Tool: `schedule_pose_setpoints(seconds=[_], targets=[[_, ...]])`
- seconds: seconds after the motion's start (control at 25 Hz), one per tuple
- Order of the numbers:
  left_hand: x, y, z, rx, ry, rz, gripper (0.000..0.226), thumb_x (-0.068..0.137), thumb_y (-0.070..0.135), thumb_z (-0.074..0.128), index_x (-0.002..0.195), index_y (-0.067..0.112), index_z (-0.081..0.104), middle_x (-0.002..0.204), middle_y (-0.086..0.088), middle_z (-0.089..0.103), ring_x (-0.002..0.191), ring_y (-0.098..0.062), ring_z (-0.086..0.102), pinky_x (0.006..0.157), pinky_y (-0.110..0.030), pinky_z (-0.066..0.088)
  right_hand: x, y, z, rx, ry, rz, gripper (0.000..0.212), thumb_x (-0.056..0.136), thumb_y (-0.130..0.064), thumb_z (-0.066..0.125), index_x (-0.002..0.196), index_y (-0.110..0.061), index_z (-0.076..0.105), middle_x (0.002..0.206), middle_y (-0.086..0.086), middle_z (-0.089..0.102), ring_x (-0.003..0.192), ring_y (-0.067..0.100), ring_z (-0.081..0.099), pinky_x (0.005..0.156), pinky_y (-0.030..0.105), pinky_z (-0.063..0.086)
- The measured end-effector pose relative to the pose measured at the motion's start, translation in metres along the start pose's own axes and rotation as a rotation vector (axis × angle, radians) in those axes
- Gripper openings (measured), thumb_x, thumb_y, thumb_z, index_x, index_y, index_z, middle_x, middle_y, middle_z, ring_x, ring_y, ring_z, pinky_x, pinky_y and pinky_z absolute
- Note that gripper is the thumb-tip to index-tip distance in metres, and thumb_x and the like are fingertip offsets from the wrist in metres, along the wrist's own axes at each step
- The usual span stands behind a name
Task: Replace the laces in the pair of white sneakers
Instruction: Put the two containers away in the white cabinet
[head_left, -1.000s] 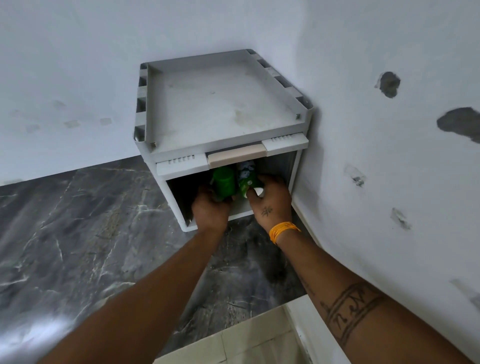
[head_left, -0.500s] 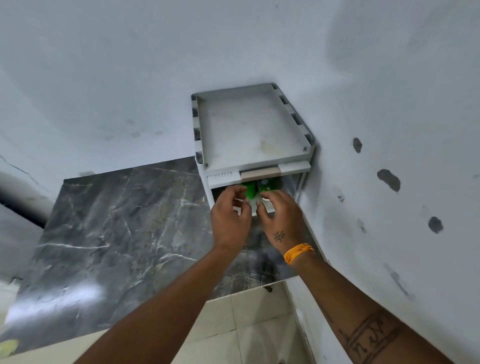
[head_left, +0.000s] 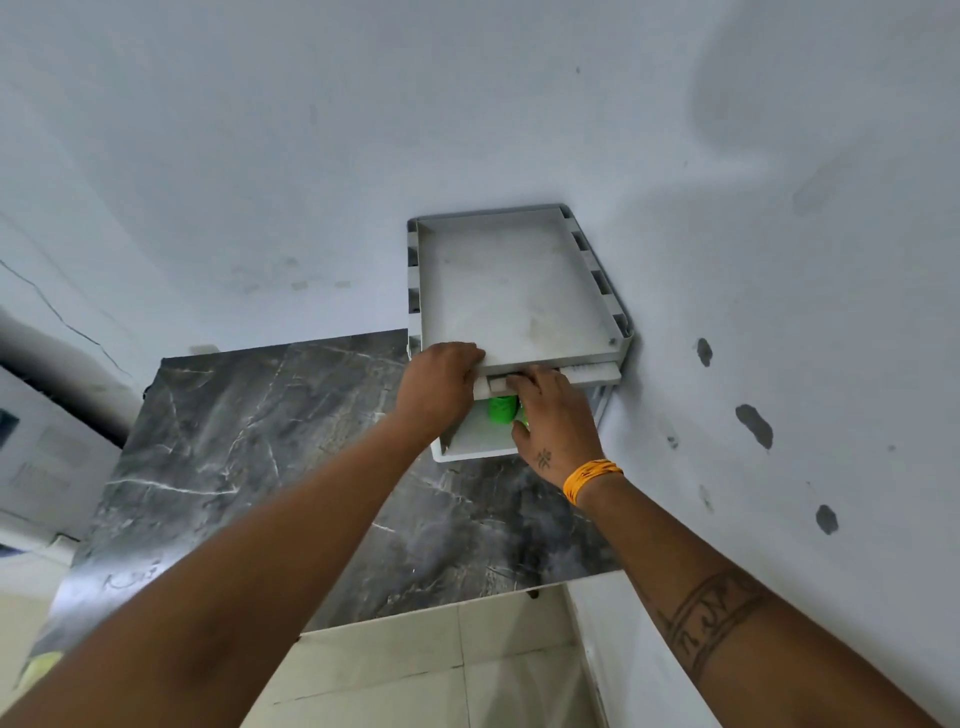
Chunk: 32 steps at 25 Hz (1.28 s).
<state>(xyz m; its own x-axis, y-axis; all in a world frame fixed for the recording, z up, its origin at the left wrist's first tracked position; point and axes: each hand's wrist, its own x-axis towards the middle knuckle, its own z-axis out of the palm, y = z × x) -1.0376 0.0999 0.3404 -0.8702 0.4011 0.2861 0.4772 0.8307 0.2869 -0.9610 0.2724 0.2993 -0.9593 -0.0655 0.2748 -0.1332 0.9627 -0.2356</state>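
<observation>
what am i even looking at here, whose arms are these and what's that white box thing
This is one picture from a camera worn on a person's head, looking down along their own bare arms. The white box is a small plastic storage unit standing on a dark marble surface in the corner of a white wall. The left hand rests on the unit's front edge; the right hand, with an orange wristband, is at the open compartment's flap. Green items sit inside. Neither hand clearly holds anything loose. No sneakers are in view.

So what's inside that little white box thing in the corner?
Inside the white box you can see something bright green on its pale floor. The left hand and right hand cover much of the opening, so anything else inside stays hidden.
</observation>
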Motion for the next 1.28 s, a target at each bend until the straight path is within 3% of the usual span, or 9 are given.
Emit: schedule_pose_setpoints(seconds=[0.08,0.24,0.4,0.68,0.92,1.08,1.16,1.28], targets=[[0.002,-0.001,0.0,-0.003,0.015,-0.012,0.023,0.089,0.013,0.059,0.105,0.015,0.076,0.101,-0.004,0.076,0.091,-0.03,0.069,0.075,-0.041,0.057,0.005,-0.002,0.004,-0.091,-0.005,0.014,0.056,0.074,-0.021,0.078,0.126,-0.019,0.058,0.124,0.007,0.055,0.115,0.03,0.052,0.088,0.044,0.051],[0.005,-0.004,0.002,-0.004,0.027,-0.01,0.025,0.09,0.014,0.061,0.109,0.019,0.078,0.103,-0.003,0.078,0.092,-0.031,0.071,0.074,-0.04,0.058,0.025,-0.005,-0.003,-0.2,0.001,0.034,0.031,0.069,-0.016,0.078,0.098,-0.013,0.066,0.099,0.009,0.059,0.089,0.031,0.055,0.075,0.04,0.046],[0.006,-0.004,0.002,0.022,0.034,-0.011,0.025,0.093,0.013,0.063,0.111,0.02,0.078,0.102,-0.003,0.078,0.09,-0.031,0.072,0.074,-0.037,0.057,0.014,-0.005,-0.022,-0.098,-0.146,-0.007,0.028,0.08,-0.022,0.074,0.105,-0.011,0.067,0.105,0.01,0.061,0.094,0.028,0.057,0.082,0.039,0.052],[0.003,-0.001,0.002,0.025,0.055,-0.023,0.026,0.096,0.016,0.059,0.114,0.02,0.078,0.104,-0.005,0.078,0.09,-0.032,0.072,0.074,-0.038,0.058,-0.051,-0.007,-0.054,0.014,-0.408,-0.034,0.028,0.083,-0.039,0.07,0.104,-0.022,0.062,0.1,-0.002,0.057,0.088,0.018,0.052,0.074,0.034,0.05],[0.003,-0.003,0.009,-0.019,0.07,-0.027,0.025,0.095,0.015,0.06,0.113,0.018,0.077,0.103,-0.007,0.078,0.091,-0.034,0.072,0.076,-0.041,0.059,-0.088,-0.014,-0.046,0.049,-0.481,0.039,0.031,0.087,-0.053,0.061,0.092,-0.023,0.065,0.091,-0.005,0.058,0.083,0.016,0.056,0.075,0.033,0.052],[-0.004,-0.008,0.023,-0.071,0.136,0.003,0.021,0.092,0.008,0.059,0.104,0.014,0.075,0.097,-0.006,0.075,0.089,-0.033,0.07,0.071,-0.041,0.058,-0.089,-0.015,-0.022,0.022,-0.508,0.06,0.034,0.095,-0.048,0.054,0.102,-0.019,0.071,0.096,0.0,0.066,0.086,0.019,0.061,0.08,0.035,0.055],[-0.012,-0.011,0.037,-0.156,0.199,0.015,0.03,0.089,-0.003,0.058,0.112,0.008,0.075,0.109,-0.011,0.074,0.105,-0.033,0.068,0.088,-0.045,0.058,-0.087,-0.007,0.0,0.057,-0.581,0.062,0.037,0.097,-0.046,0.056,0.115,-0.016,0.068,0.109,0.005,0.066,0.099,0.024,0.063,0.087,0.038,0.054],[-0.02,-0.009,0.056,-0.181,0.274,0.016,0.048,0.085,-0.01,0.061,0.132,0.001,0.066,0.136,-0.016,0.065,0.132,-0.033,0.056,0.117,-0.042,0.04,-0.072,0.012,0.038,0.078,-0.681,0.067,0.049,0.095,-0.047,0.06,0.129,-0.011,0.06,0.126,0.011,0.06,0.114,0.031,0.059,0.095,0.045,0.053]])
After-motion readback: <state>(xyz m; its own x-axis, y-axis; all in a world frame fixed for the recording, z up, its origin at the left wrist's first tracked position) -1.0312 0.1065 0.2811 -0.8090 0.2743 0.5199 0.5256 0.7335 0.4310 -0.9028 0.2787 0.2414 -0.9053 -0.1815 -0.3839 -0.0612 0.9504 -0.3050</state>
